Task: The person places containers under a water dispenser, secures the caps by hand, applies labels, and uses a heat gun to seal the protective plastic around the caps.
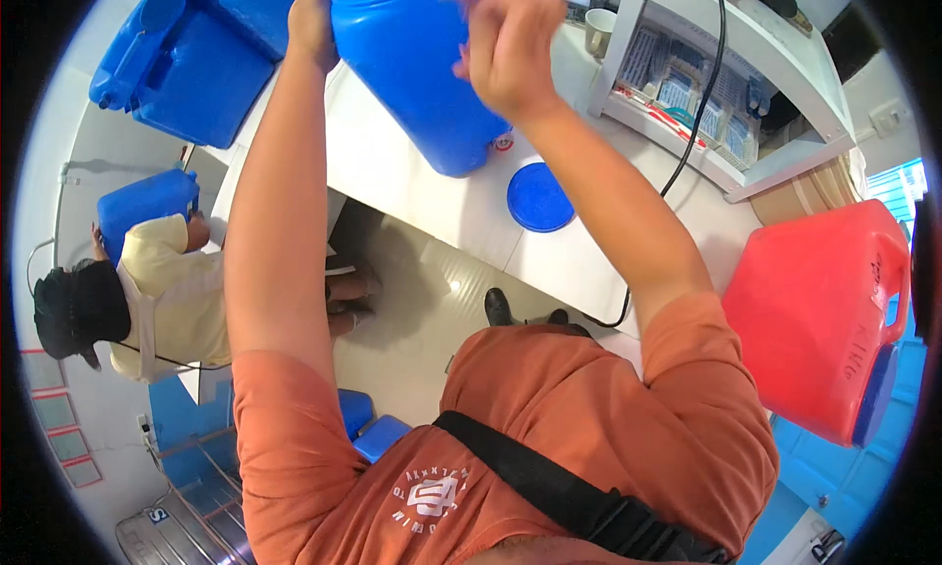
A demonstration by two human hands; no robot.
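Observation:
A large blue plastic container (419, 79) stands tilted across the white worktable, its upper end cut off by the picture's top edge. My left hand (313, 20) presses against its left side and holds it, the fingers partly hidden. By the container's right side is my right hand (515, 43), raised, with bent, motion-blurred fingers. Whether it touches the container or pinches something small cannot be made out. A round blue lid (541, 197) lies flat on the white tabletop (383, 138), below my right forearm.
More blue jerrycans (206, 79) stand at upper left. A red jerrycan (809, 300) with a blue cap sits at right. A white shelf (795, 72) holds baskets, with a black cable (710, 94) hanging down. Beside it is a mug (600, 32). Another person (169, 271) handles a blue container (147, 204).

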